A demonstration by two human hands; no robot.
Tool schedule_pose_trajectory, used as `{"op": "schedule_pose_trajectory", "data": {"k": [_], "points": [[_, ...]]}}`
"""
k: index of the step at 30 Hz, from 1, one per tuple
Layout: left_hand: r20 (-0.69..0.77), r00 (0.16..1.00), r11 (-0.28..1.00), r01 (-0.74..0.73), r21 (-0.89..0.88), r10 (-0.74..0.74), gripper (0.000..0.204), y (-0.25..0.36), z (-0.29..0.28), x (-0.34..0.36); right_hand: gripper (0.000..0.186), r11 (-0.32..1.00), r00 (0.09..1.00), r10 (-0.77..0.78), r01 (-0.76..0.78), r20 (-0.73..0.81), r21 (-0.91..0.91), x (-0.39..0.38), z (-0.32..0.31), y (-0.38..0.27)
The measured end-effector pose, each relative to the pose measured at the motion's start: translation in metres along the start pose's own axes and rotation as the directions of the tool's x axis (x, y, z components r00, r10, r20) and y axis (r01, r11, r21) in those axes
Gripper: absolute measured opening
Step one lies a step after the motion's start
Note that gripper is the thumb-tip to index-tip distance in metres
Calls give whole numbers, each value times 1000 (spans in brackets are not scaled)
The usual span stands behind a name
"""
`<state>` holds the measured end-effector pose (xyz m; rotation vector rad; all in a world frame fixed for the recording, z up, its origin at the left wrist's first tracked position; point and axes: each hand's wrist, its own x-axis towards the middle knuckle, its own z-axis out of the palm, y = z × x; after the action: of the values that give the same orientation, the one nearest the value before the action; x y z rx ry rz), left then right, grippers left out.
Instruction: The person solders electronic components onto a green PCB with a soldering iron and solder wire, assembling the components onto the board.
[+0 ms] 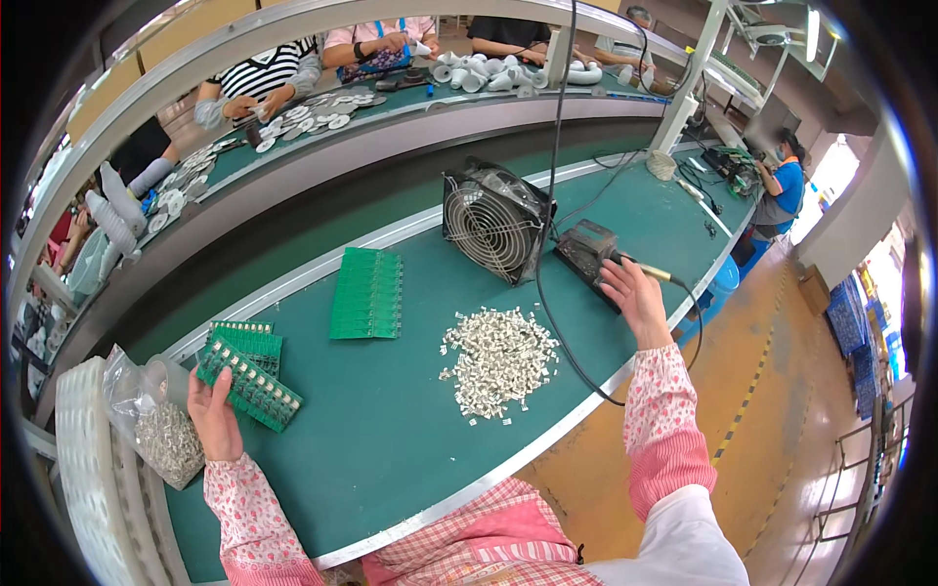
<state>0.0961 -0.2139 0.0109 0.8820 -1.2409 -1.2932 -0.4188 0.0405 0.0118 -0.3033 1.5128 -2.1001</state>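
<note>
At the left of the bench, my left hand (214,415) is closed on the near end of a green circuit board panel (256,386) with a row of pale parts along it. Beneath and behind that panel lie similar populated green panels (246,342). On the right, my right hand (635,301) reaches to a dark soldering station (586,249), its fingers stretched out. A soldering iron with a yellowish handle (657,272) lies right against these fingers, its tip hidden. Between my hands is a heap of small white connectors (500,361). Behind it lies a stack of bare green panels (366,293).
A black fan with a wire guard (493,220) stands behind the heap. A black cable (543,244) hangs down across the bench. At far left are a clear bag of small parts (168,439) and white trays (93,469). Other people work across a conveyor (391,127).
</note>
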Motion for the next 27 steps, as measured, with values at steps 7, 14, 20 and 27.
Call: {"op": "schedule_pose_trajectory", "data": {"k": [7,14,20,27], "points": [[248,956,977,185,-104,-155,28,6,48,-26,24,790,917,-360,397,170,-467,-93,60,42],[386,880,960,273,65,-277,33,-1,50,-36,18,48,484,-292,869,825,-492,-141,150,69],[430,849,952,278,130,-306,25,-1,43,-31,11,-8,437,-239,892,867,-452,-134,157,80],[263,892,913,293,283,-367,43,-12,39,-31,13,111,491,-294,870,820,-481,-144,160,73]]}}
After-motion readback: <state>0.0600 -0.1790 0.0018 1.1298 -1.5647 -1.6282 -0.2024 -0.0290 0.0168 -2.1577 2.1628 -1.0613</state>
